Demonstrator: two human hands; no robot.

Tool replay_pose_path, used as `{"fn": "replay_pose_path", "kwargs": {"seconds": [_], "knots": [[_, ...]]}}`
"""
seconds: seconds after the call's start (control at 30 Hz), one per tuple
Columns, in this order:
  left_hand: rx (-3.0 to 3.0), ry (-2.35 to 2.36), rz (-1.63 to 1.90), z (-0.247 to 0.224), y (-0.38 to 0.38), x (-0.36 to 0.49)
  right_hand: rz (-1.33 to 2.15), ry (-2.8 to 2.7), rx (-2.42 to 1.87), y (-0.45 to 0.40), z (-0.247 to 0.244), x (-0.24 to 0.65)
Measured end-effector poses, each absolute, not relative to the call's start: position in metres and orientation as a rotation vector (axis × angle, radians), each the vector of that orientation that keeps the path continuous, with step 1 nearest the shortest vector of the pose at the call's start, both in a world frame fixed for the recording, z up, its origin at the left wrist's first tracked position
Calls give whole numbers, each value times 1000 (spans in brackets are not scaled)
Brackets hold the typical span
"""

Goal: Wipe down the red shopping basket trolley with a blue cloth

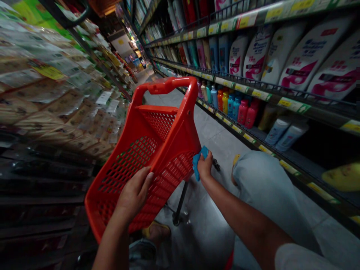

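Red plastic forms the shopping cart [189,129], which stands on the grey floor [209,210] in the aisle, directly before the person, with its handle at the far end. The left hand [135,193] is closed over the cart's near side rim, thumb on the outer face. The right hand [206,165] is bunched around a blue cloth [195,165] at the cart's outer side, near the corner below the handle; whether the cloth touches the plastic is hard to tell. Bottles [236,56] line the shelves at right; packaged goods [53,101] fill the left.
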State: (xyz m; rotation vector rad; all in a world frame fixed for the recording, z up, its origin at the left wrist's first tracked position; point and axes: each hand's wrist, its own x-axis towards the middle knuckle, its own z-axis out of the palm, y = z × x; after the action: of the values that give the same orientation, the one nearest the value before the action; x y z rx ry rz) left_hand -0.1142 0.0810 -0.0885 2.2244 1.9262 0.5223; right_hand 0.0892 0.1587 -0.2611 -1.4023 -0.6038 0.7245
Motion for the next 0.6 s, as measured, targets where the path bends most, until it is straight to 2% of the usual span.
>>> {"fn": "replay_pose_path", "kwargs": {"seconds": [0.17, 0.27, 0.43, 0.6], "knots": [[2260, 1904, 500, -87, 84, -105, 433, -1194, -1067, 132, -203, 58], [2256, 1905, 495, -83, 80, -104, 336, -1305, -1046, 133, -208, 63], [2180, 1970, 402, -84, 46, -129, 401, -993, -1250, 147, -227, 74], [2117, 2322, 349, -94, 16, -146, 370, -1391, -939, 86, -217, 9]]}}
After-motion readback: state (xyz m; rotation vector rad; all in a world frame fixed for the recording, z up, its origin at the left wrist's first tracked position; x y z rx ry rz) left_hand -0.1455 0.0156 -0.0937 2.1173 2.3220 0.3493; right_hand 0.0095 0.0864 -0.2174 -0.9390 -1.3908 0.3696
